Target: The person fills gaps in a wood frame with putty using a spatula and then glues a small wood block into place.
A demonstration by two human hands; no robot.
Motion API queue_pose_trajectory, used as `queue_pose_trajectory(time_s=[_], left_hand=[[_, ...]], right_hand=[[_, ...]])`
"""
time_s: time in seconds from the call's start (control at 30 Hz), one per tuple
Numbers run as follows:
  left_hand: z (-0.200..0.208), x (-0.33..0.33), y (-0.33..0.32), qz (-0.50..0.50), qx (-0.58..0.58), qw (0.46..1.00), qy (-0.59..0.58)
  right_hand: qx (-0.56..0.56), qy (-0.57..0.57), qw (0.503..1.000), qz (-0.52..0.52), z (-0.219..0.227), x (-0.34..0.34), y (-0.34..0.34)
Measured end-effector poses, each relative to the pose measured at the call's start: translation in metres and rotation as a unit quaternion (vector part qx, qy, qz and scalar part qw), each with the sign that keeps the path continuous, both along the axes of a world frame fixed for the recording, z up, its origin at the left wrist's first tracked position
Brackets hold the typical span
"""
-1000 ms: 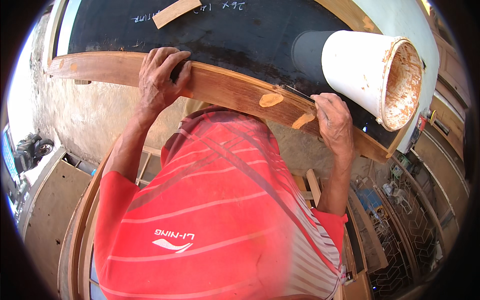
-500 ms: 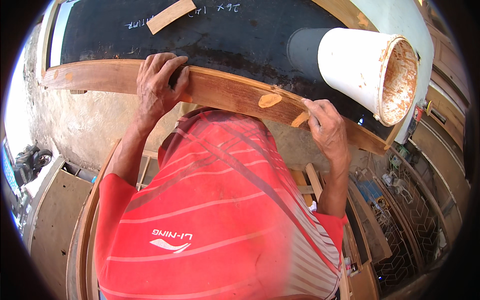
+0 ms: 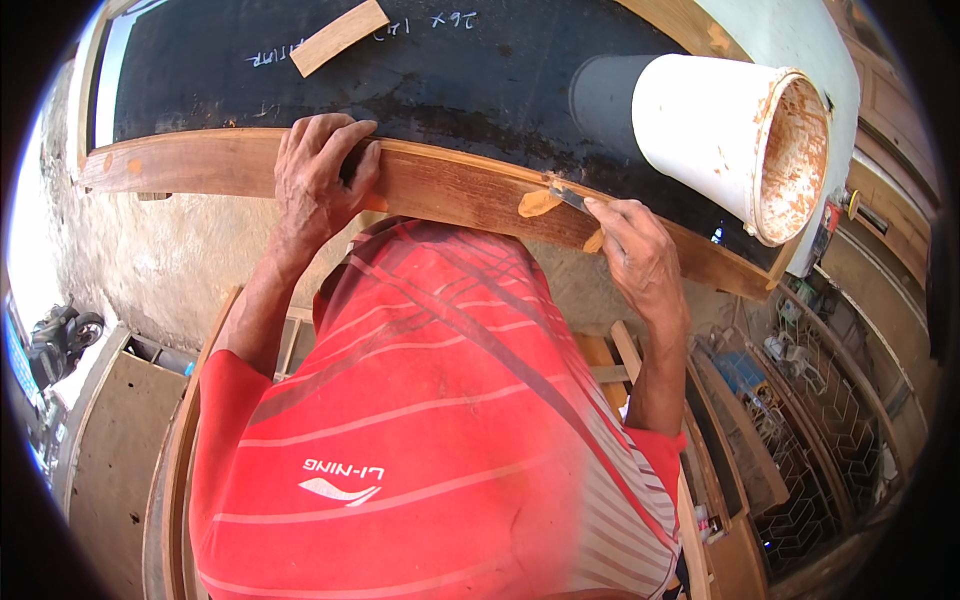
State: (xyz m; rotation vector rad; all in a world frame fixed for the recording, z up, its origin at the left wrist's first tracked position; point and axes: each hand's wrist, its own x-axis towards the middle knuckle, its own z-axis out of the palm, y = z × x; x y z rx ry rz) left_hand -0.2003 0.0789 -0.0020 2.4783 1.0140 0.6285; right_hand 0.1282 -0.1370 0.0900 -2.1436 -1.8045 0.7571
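My right hand [image 3: 645, 255] pinches a small putty knife [image 3: 572, 198], a thin greyish blade pointing left. Its tip meets the upper edge of a wooden rail [image 3: 450, 190], beside an orange-tan filler patch [image 3: 538, 203]. Another filler patch [image 3: 594, 241] shows just left of my right fingers. Farther left, my left hand [image 3: 325, 175] is closed at the rail's top edge, its fingers bent over it. Something dark shows between thumb and fingers, with a bit of orange below the thumb; I cannot make out what it is.
Behind the rail lies a black panel [image 3: 470, 80] with chalk marks and a loose wood strip [image 3: 340, 37]. A white bucket [image 3: 700, 140], smeared inside with orange-brown, lies on its side at right. Wooden frames [image 3: 735, 460] stand low on the right; a motorbike [image 3: 65, 335] is far left.
My right hand has shifted slightly left and the knife blade has come into sight at the filler patch. My left hand keeps its place on the rail.
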Motion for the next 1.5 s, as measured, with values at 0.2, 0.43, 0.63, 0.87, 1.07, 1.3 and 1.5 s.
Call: queue_pose_trajectory(time_s=[0.2,0.43,0.63,0.87,1.07,1.3,1.5], left_hand=[[0.005,0.001,0.0,-0.009,-0.008,1.0,0.01],[0.005,0.002,-0.002,-0.013,-0.02,1.0,0.005],[-0.001,0.003,-0.004,0.045,-0.034,0.997,-0.053],[0.013,0.025,-0.028,0.17,0.018,0.981,-0.091],[-0.005,0.051,-0.055,0.203,0.001,0.979,-0.03],[-0.021,0.062,-0.053,0.256,0.068,0.963,-0.053],[-0.019,0.065,-0.057,0.27,0.082,0.957,-0.064]], right_hand=[[-0.015,-0.001,0.999,-0.048,0.003,0.009,-0.001],[0.006,0.002,0.996,-0.093,0.001,0.015,-0.006],[0.057,0.039,0.992,-0.109,0.021,0.036,-0.013],[0.155,0.177,0.97,-0.062,0.046,0.066,-0.046],[0.099,0.098,0.99,-0.035,-0.001,0.051,-0.036],[0.114,0.016,0.987,0.115,-0.028,0.046,0.01],[0.137,-0.057,0.963,0.224,-0.038,0.045,0.014]])
